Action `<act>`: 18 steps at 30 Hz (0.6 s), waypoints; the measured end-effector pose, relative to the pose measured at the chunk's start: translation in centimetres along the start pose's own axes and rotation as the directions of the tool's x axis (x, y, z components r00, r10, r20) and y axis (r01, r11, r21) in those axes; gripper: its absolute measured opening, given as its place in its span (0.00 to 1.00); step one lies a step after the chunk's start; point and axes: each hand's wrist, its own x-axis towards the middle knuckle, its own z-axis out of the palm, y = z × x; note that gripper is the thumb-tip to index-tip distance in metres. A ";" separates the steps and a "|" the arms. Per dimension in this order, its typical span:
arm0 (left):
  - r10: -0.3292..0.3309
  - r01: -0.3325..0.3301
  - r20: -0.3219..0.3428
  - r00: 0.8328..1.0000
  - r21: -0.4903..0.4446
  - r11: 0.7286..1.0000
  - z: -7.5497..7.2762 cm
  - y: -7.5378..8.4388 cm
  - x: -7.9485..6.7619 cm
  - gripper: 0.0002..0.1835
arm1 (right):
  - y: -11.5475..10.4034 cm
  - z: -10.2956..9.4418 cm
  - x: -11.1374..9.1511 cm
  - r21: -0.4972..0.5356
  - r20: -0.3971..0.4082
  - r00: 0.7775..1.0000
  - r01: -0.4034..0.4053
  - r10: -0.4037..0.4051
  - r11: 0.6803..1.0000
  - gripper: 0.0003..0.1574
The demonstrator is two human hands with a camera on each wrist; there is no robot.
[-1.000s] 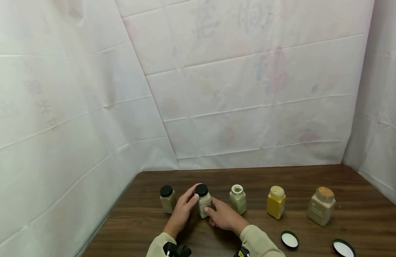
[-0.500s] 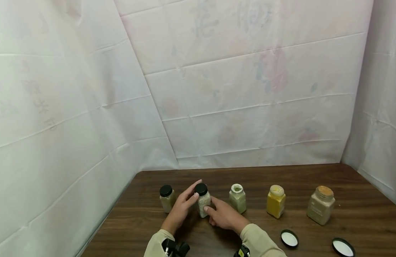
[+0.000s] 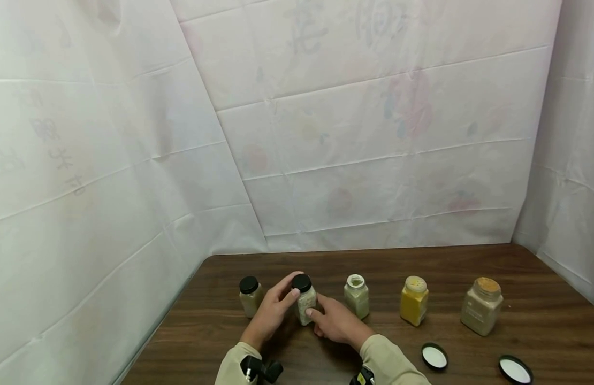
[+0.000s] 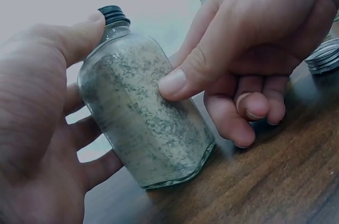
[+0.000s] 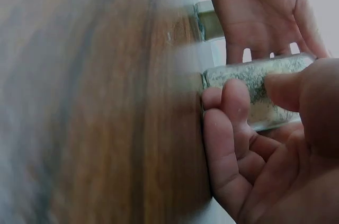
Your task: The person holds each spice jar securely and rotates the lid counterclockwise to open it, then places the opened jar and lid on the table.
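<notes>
A clear glass jar (image 3: 305, 305) with a black screw lid (image 3: 302, 283) stands on the table between both hands. Pale contents with green flecks show through its glass in the left wrist view. My left hand (image 3: 270, 313) has its thumb against the lid, and its index finger reaches round the far side; the other fingers spread behind the jar. Low on the body, my right hand (image 3: 337, 321) pinches the glass, thumb in front and index finger behind. Its remaining fingers curl beneath, near the tabletop (image 5: 122, 107).
Left of the hands stands another black-lidded jar (image 3: 251, 297). To the right are three lidless jars: pale green (image 3: 357, 299), yellow (image 3: 414, 303) and a larger greyish one (image 3: 481, 308). Two lids (image 3: 434, 356) lie inside-up nearer the front. White sheeting (image 3: 374, 160) hangs around the table.
The fingers of my left hand shift slightly around the lid. My right hand and the jar stay in the same place.
</notes>
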 end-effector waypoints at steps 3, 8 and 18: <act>0.026 -0.026 -0.005 1.000 0.025 0.999 0.2 0.9 -0.3 0.22 | -0.1 0.3 0.0 -0.022 -0.012 1.000 0.013 -0.013 1.000 0.36; 0.028 -0.026 -0.039 0.999 0.071 0.997 0.5 2.1 -0.1 0.22 | -0.2 -0.1 0.1 -0.040 -0.028 0.999 0.030 -0.032 0.999 0.35; -0.119 0.118 0.076 0.990 0.013 0.993 -0.8 1.7 0.0 0.27 | -0.1 0.0 0.0 0.016 0.011 1.000 0.024 -0.024 1.000 0.33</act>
